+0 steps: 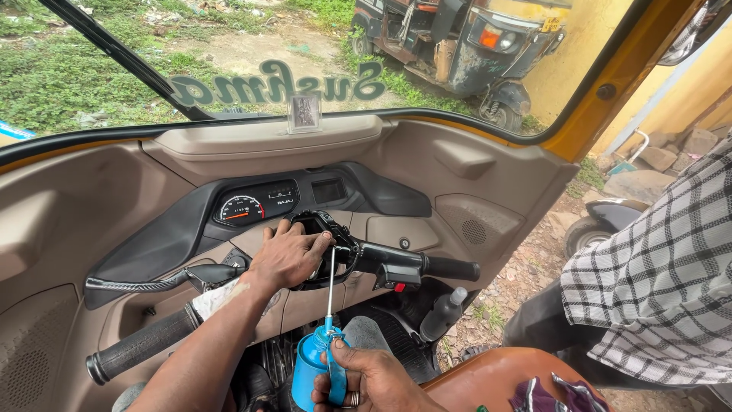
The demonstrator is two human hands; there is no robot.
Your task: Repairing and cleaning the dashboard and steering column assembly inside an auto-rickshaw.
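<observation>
left hand (288, 255) flat on the handlebar centre (335, 248), steadying it, gripping nothing | right hand (374, 378) wrapped round blue oil can (311, 374) below the bar, thin spout (331, 282) raised to reach the joint | dashboard (252, 206) behind

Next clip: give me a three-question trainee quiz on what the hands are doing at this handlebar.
1. True or false: the right hand holds a blue oil can with a thin metal spout pointing upward.
2. Where does the left hand rest?
A. on the left rubber grip
B. on the middle of the handlebar, below the instrument cluster
C. on the windscreen
3. Fill in: a second person in a ______ shirt stands outside on the right.

Key: 1 true; 2 B; 3 checked (black and white).
</observation>
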